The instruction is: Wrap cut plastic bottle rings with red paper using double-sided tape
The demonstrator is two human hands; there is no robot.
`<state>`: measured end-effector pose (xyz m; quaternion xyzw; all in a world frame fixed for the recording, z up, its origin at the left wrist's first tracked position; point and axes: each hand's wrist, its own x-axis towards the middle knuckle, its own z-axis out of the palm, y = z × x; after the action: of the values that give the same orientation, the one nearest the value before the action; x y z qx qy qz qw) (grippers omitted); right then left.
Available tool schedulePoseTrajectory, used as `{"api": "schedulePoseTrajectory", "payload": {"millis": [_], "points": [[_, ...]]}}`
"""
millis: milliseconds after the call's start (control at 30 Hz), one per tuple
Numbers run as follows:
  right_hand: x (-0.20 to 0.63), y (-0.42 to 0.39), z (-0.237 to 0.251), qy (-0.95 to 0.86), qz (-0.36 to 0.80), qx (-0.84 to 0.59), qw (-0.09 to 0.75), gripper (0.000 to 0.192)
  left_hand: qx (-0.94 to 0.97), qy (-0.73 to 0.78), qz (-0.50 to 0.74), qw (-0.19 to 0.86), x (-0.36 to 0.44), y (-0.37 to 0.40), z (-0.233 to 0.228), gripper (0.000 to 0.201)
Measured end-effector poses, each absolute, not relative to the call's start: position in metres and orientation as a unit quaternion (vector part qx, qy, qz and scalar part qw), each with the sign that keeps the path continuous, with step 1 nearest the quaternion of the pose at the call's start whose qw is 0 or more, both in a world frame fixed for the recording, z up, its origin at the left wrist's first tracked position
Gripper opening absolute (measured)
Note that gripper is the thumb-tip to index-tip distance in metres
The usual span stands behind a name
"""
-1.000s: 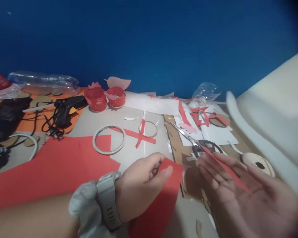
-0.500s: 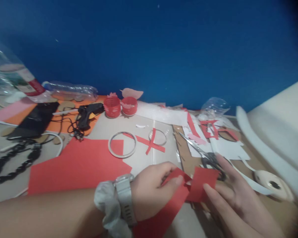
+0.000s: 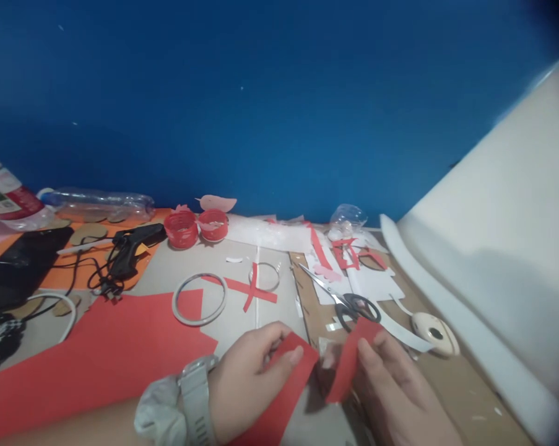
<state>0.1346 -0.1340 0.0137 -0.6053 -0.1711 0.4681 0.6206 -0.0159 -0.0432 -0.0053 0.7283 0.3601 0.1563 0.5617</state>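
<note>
With the left hand (image 3: 251, 378) pinching the red sheet (image 3: 283, 396) and the right hand (image 3: 390, 390) gripping a red strip (image 3: 348, 365), uneven pulling could tear either piece near the scissors (image 3: 348, 303)

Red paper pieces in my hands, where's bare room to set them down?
Bare patches: the cardboard right of your right hand, below the tape dispenser; the tabletop between glue gun and metal ring. Crowded around the scissors.

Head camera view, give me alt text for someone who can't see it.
Two bare hands each pinch red paper: the left hand a larger red sheet, the right hand a small red strip. Scissors lie just beyond on a cluttered craft table.
</note>
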Motion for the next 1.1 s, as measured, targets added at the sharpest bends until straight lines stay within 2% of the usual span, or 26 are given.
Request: {"api": "schedulePoseTrajectory", "payload": {"millis": [100, 300, 567, 767, 900, 1000, 1100], "points": [[0.136, -0.133, 0.013, -0.137, 0.474, -0.581, 0.647, 0.028, 0.744, 0.355, 0.142, 0.548, -0.016, -0.043, -0.004, 0.023], [0.140, -0.131, 0.012, -0.155, 0.495, -0.602, 0.607, 0.031, 0.754, 0.325, 0.122, 0.558, -0.015, -0.042, 0.005, 0.023], [0.132, -0.130, 0.016, -0.240, 0.393, -0.669, 0.584, 0.022, 0.744, 0.314, 0.112, 0.579, -0.017, -0.043, 0.005, 0.025], [0.141, -0.129, 0.012, -0.200, 0.452, -0.616, 0.613, 0.020, 0.759, 0.359, 0.065, 0.538, -0.015, -0.043, 0.008, 0.032], [0.142, -0.130, 0.013, -0.193, 0.470, -0.611, 0.607, 0.020, 0.734, 0.352, 0.065, 0.577, -0.015, -0.044, 0.007, 0.029], [0.141, -0.130, 0.013, -0.181, 0.469, -0.624, 0.598, 0.022, 0.720, 0.303, 0.097, 0.617, -0.017, -0.045, 0.006, 0.024], [0.142, -0.129, 0.011, -0.181, 0.472, -0.621, 0.599, 0.023, 0.709, 0.299, 0.216, 0.600, -0.017, -0.043, 0.004, 0.022]]}}
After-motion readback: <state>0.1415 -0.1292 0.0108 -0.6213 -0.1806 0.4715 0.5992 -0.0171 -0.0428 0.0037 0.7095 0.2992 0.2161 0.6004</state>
